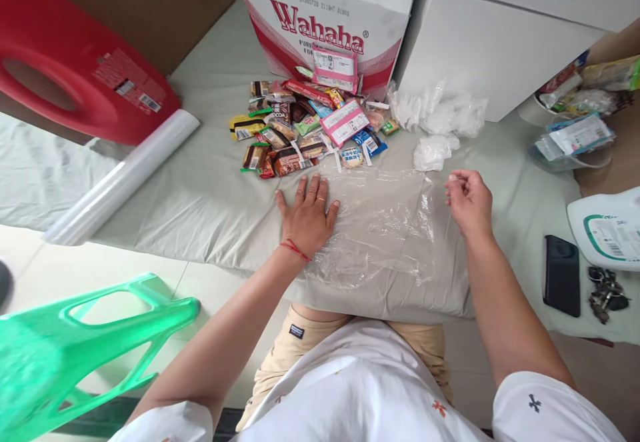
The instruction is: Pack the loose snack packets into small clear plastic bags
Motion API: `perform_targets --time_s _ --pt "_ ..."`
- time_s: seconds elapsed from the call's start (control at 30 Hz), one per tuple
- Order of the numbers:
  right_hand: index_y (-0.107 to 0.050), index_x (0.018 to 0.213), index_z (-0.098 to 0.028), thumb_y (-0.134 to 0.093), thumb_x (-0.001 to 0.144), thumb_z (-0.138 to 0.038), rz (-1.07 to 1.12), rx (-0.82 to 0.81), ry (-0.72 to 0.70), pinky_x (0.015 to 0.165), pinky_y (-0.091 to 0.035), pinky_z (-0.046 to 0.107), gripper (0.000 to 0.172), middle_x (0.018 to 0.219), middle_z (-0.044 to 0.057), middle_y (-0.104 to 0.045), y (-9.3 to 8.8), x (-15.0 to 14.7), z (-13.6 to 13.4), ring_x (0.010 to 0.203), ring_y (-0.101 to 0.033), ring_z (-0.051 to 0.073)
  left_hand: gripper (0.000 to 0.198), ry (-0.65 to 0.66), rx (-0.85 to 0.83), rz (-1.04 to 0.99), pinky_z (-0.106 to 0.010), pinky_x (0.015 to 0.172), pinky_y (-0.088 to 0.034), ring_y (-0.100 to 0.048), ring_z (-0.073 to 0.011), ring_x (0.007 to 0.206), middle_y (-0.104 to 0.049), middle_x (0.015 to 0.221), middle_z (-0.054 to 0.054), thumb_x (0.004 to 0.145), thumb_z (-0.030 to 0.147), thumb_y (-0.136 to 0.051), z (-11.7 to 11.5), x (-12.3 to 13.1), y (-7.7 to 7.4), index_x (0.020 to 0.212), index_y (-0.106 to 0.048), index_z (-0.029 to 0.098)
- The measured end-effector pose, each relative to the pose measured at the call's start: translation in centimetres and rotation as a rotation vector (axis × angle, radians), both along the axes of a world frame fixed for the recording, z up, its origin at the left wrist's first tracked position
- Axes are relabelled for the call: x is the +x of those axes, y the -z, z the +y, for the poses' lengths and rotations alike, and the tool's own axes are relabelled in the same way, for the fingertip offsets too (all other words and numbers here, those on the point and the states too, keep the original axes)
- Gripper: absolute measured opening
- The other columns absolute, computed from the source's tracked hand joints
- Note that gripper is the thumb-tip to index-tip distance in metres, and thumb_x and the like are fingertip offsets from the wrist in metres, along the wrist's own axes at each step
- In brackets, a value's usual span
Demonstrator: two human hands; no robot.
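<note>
plastic sheet [375, 229], seemingly at smoothing: left hand [307, 222] at left edge, fingers wide; right hand [469, 202] near right edge, fingers curled, cannot tell if gripping; probably calls for gentle flattening next.

At frame centre, my left hand [307, 219] is lying flat at the left side of a clear plastic sheet [383, 229]; right of centre, I am holding my right hand [470, 202] curled beside its right edge. Upper centre: wrapped snacks [307, 125].

The film [375, 229] is glossy, crinkled plastic, the cover [190, 209] matt, creased cloth.
</note>
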State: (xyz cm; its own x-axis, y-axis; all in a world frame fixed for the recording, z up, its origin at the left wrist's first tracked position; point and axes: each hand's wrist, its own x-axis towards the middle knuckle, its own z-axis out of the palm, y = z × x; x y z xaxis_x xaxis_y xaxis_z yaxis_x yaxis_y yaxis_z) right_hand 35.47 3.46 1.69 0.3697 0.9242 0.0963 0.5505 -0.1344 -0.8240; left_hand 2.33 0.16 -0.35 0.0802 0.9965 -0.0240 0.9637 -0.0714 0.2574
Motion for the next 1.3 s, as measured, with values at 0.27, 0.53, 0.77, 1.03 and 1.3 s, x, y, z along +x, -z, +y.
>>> perform_targets --time_s 0.27,0.53,0.77,1.03,1.3 --pt "-0.058 0.120 -0.021 -0.060 0.080 -0.085 0.365 -0.517 0.068 0.046 -0.050 0.026 0.076 0.088 0.009 -0.075 -2.6 -1.1 -13.2 0.064 -0.069 0.020 0.066 -0.007 0.024 -0.021 -0.079 0.123 -0.004 -0.024 -0.0369 0.160 -0.032 0.171 -0.013 0.106 0.049 -0.027 -0.1 0.1 0.1 0.164 -0.036 0.018" --pt "-0.050 0.138 -0.025 -0.090 0.064 -0.060 0.551 -0.486 -0.010 0.041 -0.030 0.020 0.091 0.080 -0.002 -0.071 -2.5 -4.6 -16.1 0.047 -0.043 0.008 0.066 -0.007 0.025 -0.010 -0.078 0.123 -0.005 -0.025 -0.0363 0.160 -0.032 0.171 -0.014 0.106 0.048 -0.026 -0.2 0.2 0.0 0.164 -0.036 0.019" --pt "-0.069 0.109 -0.022 -0.086 0.068 -0.061 0.459 -0.604 -0.123 0.041 -0.024 0.022 0.060 0.070 0.000 -0.066 -4.3 0.8 -16.4 0.042 -0.033 0.007 0.065 -0.006 0.027 -0.028 -0.075 0.125 -0.002 -0.025 -0.0343 0.161 -0.031 0.172 -0.012 0.107 0.048 -0.024 -0.3 0.0 0.2 0.164 -0.035 0.020" --pt "-0.069 0.111 -0.032 -0.067 0.097 -0.033 -0.249 0.012 -0.542 0.073 -0.056 0.038 0.014 0.090 0.005 -0.072 -4.2 -6.0 -18.0 0.079 -0.066 0.023 0.065 0.008 0.021 -0.030 -0.076 0.124 -0.004 -0.024 -0.0353 0.161 -0.031 0.172 -0.013 0.107 0.047 -0.023 -0.3 0.0 0.0 0.165 -0.034 0.020" --pt "-0.069 0.098 -0.022 -0.056 0.098 -0.008 -0.707 0.135 -0.985 0.072 -0.049 0.033 0.020 0.089 0.005 -0.066 0.7 -14.4 -16.0 0.081 -0.059 0.020 0.065 -0.006 0.011 -0.019 -0.075 0.124 -0.004 -0.024 -0.0352 0.161 -0.031 0.172 -0.012 0.107 0.048 -0.025 -0.2 0.2 -0.1 0.165 -0.033 0.021"
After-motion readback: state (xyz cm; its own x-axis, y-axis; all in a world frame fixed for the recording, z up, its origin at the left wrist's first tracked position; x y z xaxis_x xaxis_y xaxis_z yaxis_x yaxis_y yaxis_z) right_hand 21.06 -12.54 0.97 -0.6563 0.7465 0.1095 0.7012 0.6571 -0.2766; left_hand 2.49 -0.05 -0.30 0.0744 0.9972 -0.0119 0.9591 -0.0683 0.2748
